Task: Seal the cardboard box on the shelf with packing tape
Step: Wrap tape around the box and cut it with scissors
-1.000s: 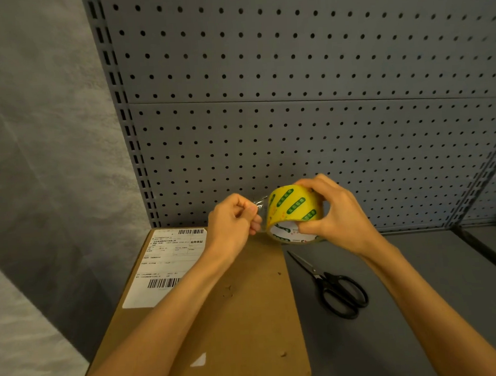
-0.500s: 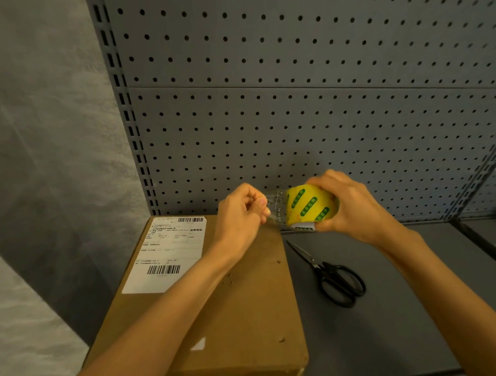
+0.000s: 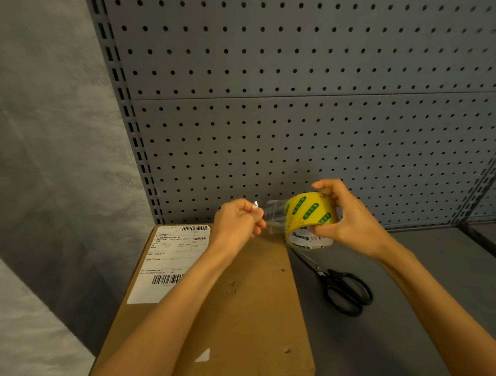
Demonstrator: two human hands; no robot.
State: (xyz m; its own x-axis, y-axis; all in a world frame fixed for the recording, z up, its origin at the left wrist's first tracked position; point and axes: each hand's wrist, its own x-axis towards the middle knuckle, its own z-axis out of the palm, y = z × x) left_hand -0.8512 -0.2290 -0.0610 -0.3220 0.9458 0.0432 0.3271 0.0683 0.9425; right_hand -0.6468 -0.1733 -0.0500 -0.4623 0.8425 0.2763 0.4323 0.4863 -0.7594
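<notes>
Tape roll [image 3: 310,217] pulled rightward, clear strip [image 3: 273,215] stretched above box [image 3: 243,305] edge.

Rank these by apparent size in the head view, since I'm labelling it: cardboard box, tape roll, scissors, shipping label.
1. cardboard box
2. shipping label
3. scissors and tape roll: they look close in extent, and the roll is held up nearer the camera, so unranked.

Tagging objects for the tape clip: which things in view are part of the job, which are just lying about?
In the job:
tape roll, gripped by right hand
tape end, pinched by left hand
cardboard box
scissors, likely for cutting

Just there:
shipping label
pegboard
shelf
</notes>
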